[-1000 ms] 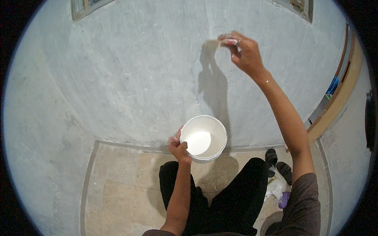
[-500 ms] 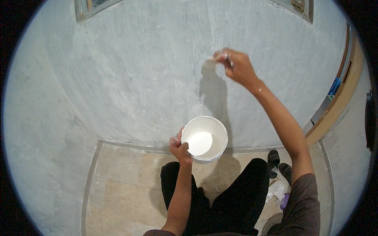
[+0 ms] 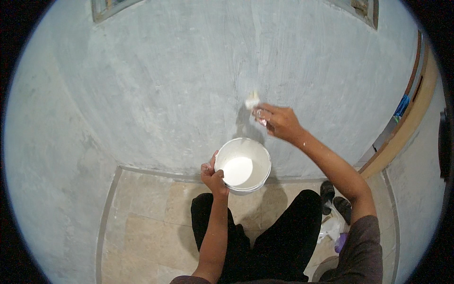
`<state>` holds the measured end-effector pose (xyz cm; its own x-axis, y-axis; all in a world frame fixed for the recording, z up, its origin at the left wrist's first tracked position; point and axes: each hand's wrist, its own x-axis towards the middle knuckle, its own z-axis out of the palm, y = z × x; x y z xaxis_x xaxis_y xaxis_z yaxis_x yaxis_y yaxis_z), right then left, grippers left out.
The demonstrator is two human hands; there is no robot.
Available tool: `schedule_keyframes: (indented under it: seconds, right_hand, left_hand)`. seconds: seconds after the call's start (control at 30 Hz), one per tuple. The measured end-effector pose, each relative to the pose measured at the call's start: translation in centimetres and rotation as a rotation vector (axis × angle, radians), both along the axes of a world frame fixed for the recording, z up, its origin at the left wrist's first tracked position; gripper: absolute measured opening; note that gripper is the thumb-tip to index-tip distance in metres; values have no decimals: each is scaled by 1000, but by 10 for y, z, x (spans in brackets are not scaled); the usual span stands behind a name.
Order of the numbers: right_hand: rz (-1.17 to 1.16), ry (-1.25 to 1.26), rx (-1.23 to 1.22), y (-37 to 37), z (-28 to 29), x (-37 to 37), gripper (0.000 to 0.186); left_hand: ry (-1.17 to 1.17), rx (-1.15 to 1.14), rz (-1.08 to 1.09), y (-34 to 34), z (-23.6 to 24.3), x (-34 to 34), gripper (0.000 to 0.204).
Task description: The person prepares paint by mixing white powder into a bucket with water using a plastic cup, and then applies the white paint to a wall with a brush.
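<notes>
My left hand (image 3: pixel 213 177) grips the left rim of a white bucket (image 3: pixel 260 182), thumb over the edge. White paint (image 3: pixel 238 171) pools in the bottom of the tilted bucket. In my right hand (image 3: pixel 279 122) is a paintbrush (image 3: pixel 252 101), its paint-whitened head pointing up at the wall (image 3: pixel 189 85). The fingers are closed round the handle, most of which they hide. Above the bucket, the bristles are at or very near the wall surface; actual contact I cannot tell. The wall is grey-white with streaky vertical brush marks.
Beige floor tiles (image 3: pixel 142 236) lie below, with a grey skirting strip (image 3: pixel 156 173) along the wall. To the right are dark shoes (image 3: pixel 327 191), a white plastic bag (image 3: pixel 333 227) and a purple item (image 3: pixel 340 242). A wooden door frame (image 3: pixel 397 137) stands at the far right.
My right hand has come down the wall with the paintbrush, closer to the bucket, and the brush head now points up. The bucket and my left hand have shifted only slightly left.
</notes>
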<state>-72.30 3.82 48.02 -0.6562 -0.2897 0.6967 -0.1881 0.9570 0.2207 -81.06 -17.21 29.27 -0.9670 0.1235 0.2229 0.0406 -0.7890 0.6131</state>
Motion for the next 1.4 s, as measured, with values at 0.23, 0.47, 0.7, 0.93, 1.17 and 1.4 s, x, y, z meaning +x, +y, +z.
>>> schedule_keyframes:
  seconds: [0.23, 0.47, 0.7, 0.93, 1.17, 1.4]
  right_hand:
    - [148, 52, -326, 16, 22, -23, 19]
    - [56, 516, 71, 7, 109, 5, 23]
    - [-54, 138, 254, 38, -46, 7, 25]
    - [-39, -108, -312, 38, -61, 9, 28]
    - [-5, 483, -73, 29, 85, 27, 30]
    - [-13, 401, 171, 50, -8, 12, 23]
  left_hand:
    - [-2, -27, -6, -1, 0, 0, 44]
    - [-3, 6, 8, 0, -1, -2, 45]
    - [-3, 3, 9, 1, -3, -2, 46]
    - [-12, -41, 11, 4, 2, 3, 46]
    - [-13, -105, 32, 1, -7, -5, 44]
    - [-26, -117, 30, 0, -8, -7, 44]
